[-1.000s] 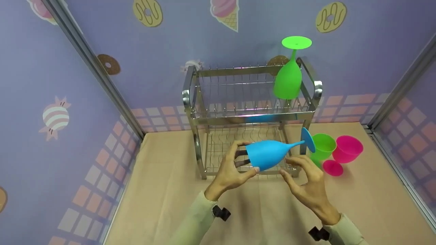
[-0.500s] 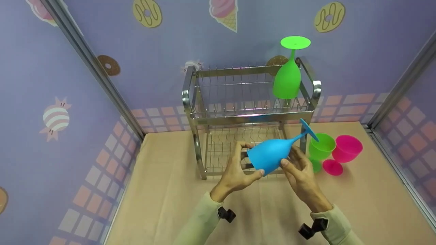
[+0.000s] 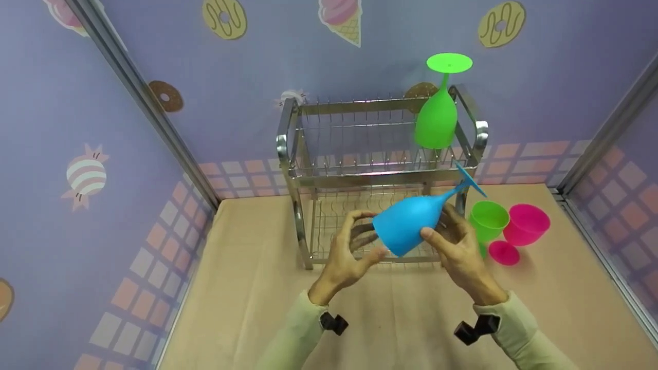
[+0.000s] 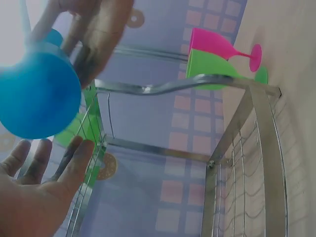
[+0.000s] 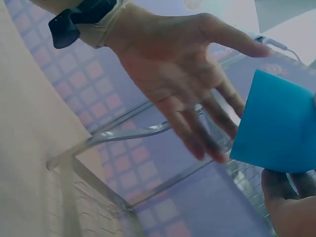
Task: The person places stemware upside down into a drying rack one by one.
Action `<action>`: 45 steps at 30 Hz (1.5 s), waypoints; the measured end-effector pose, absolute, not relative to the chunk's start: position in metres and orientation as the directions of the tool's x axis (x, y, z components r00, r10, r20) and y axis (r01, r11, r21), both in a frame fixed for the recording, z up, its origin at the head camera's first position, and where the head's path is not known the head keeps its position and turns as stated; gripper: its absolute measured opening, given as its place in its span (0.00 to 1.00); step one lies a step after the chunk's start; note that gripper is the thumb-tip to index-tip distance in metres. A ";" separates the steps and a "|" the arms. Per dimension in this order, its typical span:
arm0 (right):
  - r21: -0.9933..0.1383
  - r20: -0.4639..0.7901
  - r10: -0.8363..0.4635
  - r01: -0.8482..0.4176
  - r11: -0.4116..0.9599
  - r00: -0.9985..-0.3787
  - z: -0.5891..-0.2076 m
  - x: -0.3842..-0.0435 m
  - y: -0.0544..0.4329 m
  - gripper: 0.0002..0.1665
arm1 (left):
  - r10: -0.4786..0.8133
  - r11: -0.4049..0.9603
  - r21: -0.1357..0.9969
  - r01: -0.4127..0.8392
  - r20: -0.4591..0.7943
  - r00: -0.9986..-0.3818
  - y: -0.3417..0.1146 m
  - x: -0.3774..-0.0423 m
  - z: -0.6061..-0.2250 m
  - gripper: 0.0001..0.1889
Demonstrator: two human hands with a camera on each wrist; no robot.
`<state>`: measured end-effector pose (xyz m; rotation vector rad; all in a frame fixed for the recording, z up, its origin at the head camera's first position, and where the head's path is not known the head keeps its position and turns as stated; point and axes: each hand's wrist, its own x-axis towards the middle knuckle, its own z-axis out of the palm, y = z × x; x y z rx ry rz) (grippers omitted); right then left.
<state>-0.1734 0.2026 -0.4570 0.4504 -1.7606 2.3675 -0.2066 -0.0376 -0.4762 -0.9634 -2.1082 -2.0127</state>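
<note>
I am watching the left hand (image 3: 343, 261) spreading empty fingers just beside the blue goblet (image 3: 408, 223) — this is hanging tilted, mouth down-left, in front of the wire rack (image 3: 334, 181). The right hand (image 3: 462, 254) is gripping its bowl near the stem, apparently bearing it alone; slackening there could cause a drop. The right wrist view is exposing the left palm (image 5: 173, 74) — the head view is mostly hiding it.

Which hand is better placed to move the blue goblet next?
Likely the right hand: it holds the blue goblet, while the left hand is open beside it, gripping nothing.
</note>
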 end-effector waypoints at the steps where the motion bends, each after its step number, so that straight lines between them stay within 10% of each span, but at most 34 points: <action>1: -0.910 0.349 -0.052 -0.326 -0.256 -0.936 -0.450 -0.175 0.203 0.44 | 0.362 -0.051 0.870 0.491 0.474 -0.802 -0.042 -0.209 -0.477 0.42; 20: -0.815 0.453 -0.236 -0.507 0.282 -0.860 -0.304 -0.231 0.207 0.44 | -0.155 0.394 0.829 0.397 0.485 -0.860 -0.148 -0.264 -0.517 0.24; 45: -0.745 0.387 -0.143 -0.400 0.534 -0.911 -0.279 -0.328 0.194 0.45 | -0.166 0.380 0.876 0.297 0.380 -0.910 -0.155 -0.283 -0.540 0.19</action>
